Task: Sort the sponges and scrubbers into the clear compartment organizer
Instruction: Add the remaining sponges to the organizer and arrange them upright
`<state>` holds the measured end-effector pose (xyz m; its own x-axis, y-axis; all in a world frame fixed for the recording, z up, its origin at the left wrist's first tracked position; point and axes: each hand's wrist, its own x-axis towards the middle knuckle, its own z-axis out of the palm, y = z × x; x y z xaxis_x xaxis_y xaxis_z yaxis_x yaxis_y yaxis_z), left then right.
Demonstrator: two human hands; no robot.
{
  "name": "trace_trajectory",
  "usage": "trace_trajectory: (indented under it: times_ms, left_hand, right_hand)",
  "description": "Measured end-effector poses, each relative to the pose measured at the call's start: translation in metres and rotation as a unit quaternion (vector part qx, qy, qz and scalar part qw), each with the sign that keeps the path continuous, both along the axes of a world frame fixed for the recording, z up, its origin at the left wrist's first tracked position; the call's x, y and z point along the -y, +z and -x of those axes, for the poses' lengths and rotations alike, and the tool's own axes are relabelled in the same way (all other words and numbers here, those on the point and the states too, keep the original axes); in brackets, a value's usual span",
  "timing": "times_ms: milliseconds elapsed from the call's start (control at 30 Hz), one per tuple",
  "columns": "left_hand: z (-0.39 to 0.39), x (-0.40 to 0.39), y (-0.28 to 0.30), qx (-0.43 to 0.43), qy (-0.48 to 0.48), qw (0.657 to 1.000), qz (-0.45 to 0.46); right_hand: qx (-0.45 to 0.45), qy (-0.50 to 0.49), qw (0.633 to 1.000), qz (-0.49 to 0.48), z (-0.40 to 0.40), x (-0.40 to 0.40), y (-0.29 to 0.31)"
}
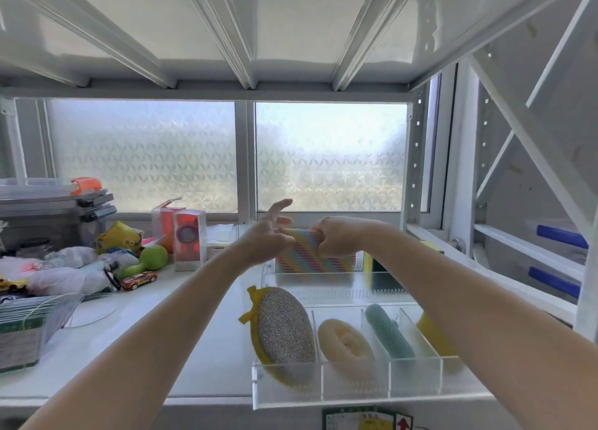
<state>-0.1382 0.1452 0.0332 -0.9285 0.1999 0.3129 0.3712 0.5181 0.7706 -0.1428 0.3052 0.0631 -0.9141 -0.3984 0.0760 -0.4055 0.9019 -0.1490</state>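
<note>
A striped pastel sponge (305, 255) stands on edge in the far part of the clear compartment organizer (352, 386). My right hand (336, 237) is closed on its top right corner. My left hand (268, 235) pinches its top left corner, with the other fingers spread upward. In the near compartments lie a silver oval scrubber with a yellow rim (284, 331), a cream ring-shaped sponge (348, 340), a teal stick scrubber (388, 332) and a yellow sponge (433, 335) partly hidden by my right arm. A yellow and green sponge (372, 261) stands behind my right hand.
The white shelf top (155, 326) holds clutter on the left: a wire basket (32, 323), plastic bags, a toy car (139, 280), a green dumbbell toy (149, 261) and clear boxes (189, 238). A frosted window lies behind. A shelf's underside hangs overhead, a post at right.
</note>
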Motion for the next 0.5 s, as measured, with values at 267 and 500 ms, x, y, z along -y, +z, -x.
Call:
trace_trajectory:
  times_ms: [267, 500]
  left_hand:
    - [0.009, -0.003, -0.012, 0.006, 0.037, 0.993, 0.113]
    - [0.015, -0.004, -0.012, 0.006, 0.059, 0.988, 0.141]
  right_hand:
    - [0.001, -0.029, 0.999, 0.031, 0.002, 0.001, 0.003]
    - [0.016, -0.040, 0.999, -0.010, 0.005, -0.009, -0.001]
